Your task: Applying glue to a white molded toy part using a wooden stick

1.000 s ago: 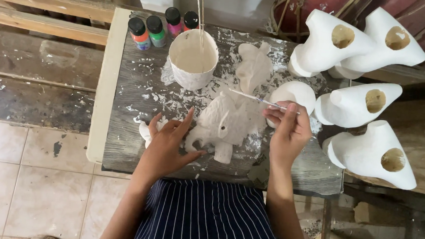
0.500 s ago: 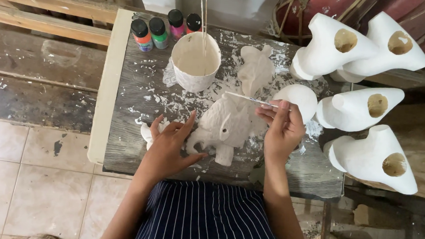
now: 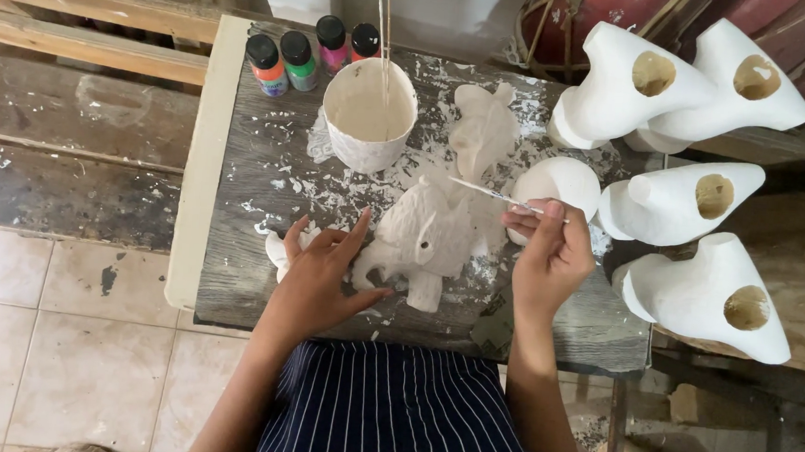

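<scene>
A white plaster elephant figurine stands on the paint-spattered grey table. My left hand rests against its left side, fingers spread and steadying it. My right hand pinches a thin paintbrush, whose tip points left over the elephant's back. A white cup of white paint with two sticks in it stands behind the elephant. Another white figurine lies beside the cup.
Several small paint bottles with black caps line the table's far edge. A white rounded piece sits right of the elephant. Several large white hollow plaster forms lie at the right. Tiled floor lies at the left.
My right hand has drawn back to the right and slightly up with the brush. My left hand stays against the elephant.
</scene>
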